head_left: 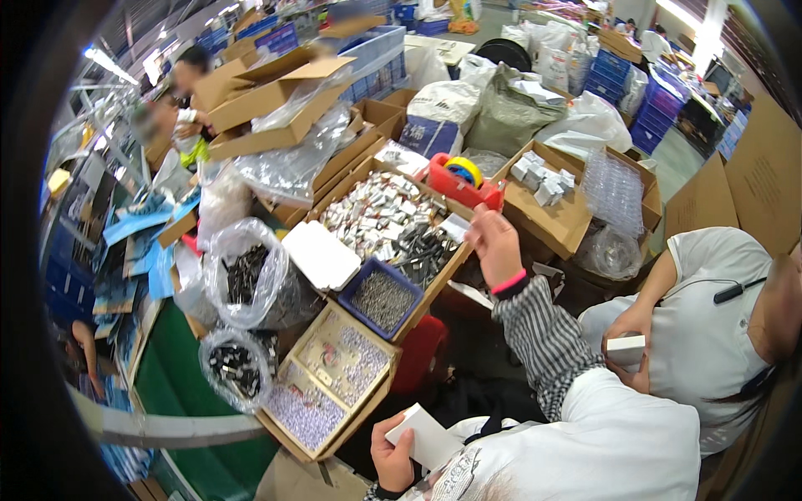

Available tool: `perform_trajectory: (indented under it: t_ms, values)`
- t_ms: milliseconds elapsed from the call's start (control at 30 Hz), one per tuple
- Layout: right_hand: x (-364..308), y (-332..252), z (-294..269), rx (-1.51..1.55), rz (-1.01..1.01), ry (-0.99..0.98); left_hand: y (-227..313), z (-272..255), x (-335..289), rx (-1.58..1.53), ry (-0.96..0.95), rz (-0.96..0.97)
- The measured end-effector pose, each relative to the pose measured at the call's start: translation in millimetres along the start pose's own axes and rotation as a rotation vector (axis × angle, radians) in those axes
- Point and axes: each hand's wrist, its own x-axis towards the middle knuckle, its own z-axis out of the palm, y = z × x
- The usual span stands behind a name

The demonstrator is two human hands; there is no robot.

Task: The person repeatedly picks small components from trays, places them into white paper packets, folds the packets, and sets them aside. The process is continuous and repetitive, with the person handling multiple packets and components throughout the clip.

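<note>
My left hand [393,455] is closed round a small white box [428,438], low in the view. My right hand [497,246], with a pink band at the wrist, is raised beside the red tape dispenser [468,185], which carries a yellow-and-blue roll. Its fingers are apart and slightly bent, with nothing visible in them. Just left of those fingers, a small white piece [455,227] lies at the edge of a large carton [455,263]. Inside this carton are many small white-and-silver parts [376,213] and black parts [422,255].
A blue tray [344,296] of small metal pieces and a divided box [373,397] of tiny parts stand nearer me. Clear bags [230,313] of black parts are at left. A co-worker's hand [635,326] holds a white box [625,352] at right. An open carton [543,221] stands beyond.
</note>
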Motion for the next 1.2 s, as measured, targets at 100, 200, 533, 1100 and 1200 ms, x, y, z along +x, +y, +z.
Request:
perform_trajectory:
  t_ms: [100, 200, 533, 1100, 1200]
  values:
    - [94, 21, -78, -0.108, -0.012, 0.32, 10, 3, 10, 0.026, -0.035, -0.05]
    - [161, 26, -133, -0.471, 0.191, 0.339, 16, 6, 20, 0.014, 0.008, -0.099]
    - [236, -15, -108, -1.506, 0.323, -0.292, 22, 20, 49, 0.111, 0.021, -0.118]
    - [211, -19, -147, -0.245, 0.612, -0.222, 27, 36, 58, 0.168, 0.067, -0.17]
    - [200, -25, -154, -0.459, 0.611, -0.219, 30, 38, 58, 0.215, 0.049, -0.176]
